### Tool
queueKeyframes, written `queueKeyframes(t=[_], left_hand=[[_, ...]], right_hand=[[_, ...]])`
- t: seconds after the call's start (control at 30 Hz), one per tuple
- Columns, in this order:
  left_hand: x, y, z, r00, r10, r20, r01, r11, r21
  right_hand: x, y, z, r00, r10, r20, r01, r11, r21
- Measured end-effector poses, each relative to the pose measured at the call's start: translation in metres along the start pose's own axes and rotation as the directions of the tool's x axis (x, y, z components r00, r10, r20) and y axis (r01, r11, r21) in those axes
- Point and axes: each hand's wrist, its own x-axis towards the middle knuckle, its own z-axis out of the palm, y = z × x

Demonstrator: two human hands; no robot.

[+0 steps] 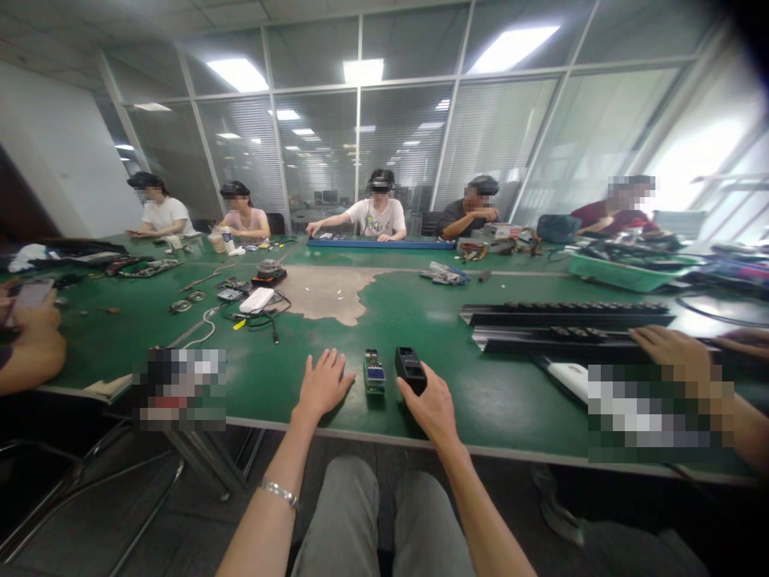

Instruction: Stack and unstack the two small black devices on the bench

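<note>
My left hand (pixel 324 385) rests palm down on the green table (pixel 336 413), its fingers spread and nothing in it. Just right of it stands a small green circuit board (pixel 375 378) with a bluish display on its upper face, apart from both hands. My right hand (pixel 433 407) has its thumb and fingers around the sides of a black plastic case (pixel 409 365). Openings show in the top of the case; its lower end is partly hidden by the hand. Case and board are side by side with a narrow gap between them.
Long black rails (pixel 565 312) lie to the right, where a co-worker's hand (pixel 673 353) touches one. A white box with cables (pixel 257 300) and a bare brown patch (pixel 324 292) are beyond my left hand. A green basket (pixel 630 274) stands far right. Several people sit around the table.
</note>
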Motion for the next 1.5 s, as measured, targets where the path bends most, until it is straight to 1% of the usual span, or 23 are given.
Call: queueKeyframes(t=[0.17,0.27,0.37,0.47,0.6,0.87,1.0,1.2,1.4,1.5], left_hand=[[0.001,0.000,-0.001,1.000,0.004,-0.006,-0.004,1.000,-0.001],[0.001,0.001,0.000,1.000,0.003,-0.003,-0.003,1.000,0.002],[0.002,0.001,0.000,1.000,0.002,-0.001,-0.002,1.000,0.004],[0.002,0.001,0.001,1.000,-0.001,0.001,0.001,1.000,0.007],[0.001,0.001,0.002,1.000,-0.005,-0.002,0.005,1.000,0.010],[0.000,0.002,-0.001,1.000,0.004,-0.004,-0.003,0.999,0.038],[-0.001,0.003,-0.002,1.000,0.010,-0.014,-0.009,0.998,0.056],[-0.002,0.004,-0.004,1.000,0.003,-0.011,-0.002,0.998,0.060],[-0.002,0.004,-0.004,0.997,0.011,-0.070,-0.006,0.998,0.066],[-0.001,0.004,-0.003,0.998,0.018,-0.061,-0.015,0.998,0.059]], right_hand=[[-0.002,0.007,0.004,1.000,-0.007,0.028,0.007,0.999,-0.034],[-0.003,0.005,0.004,0.998,0.046,0.037,-0.044,0.997,-0.059],[-0.003,0.001,0.002,0.994,0.097,0.043,-0.096,0.995,-0.031],[-0.002,-0.003,0.000,0.993,0.111,0.034,-0.111,0.994,-0.001],[-0.002,-0.003,0.000,0.996,0.087,0.023,-0.087,0.996,-0.011],[-0.004,0.003,0.003,0.999,0.031,0.019,-0.029,0.997,-0.069],[-0.004,0.004,0.003,1.000,0.002,0.013,-0.001,0.998,-0.063],[-0.003,0.001,0.001,1.000,0.006,0.026,-0.004,0.998,-0.068],[-0.003,0.004,0.004,0.999,0.011,0.030,-0.008,0.995,-0.100],[-0.003,0.004,0.004,0.999,-0.002,0.044,0.006,0.996,-0.088]])
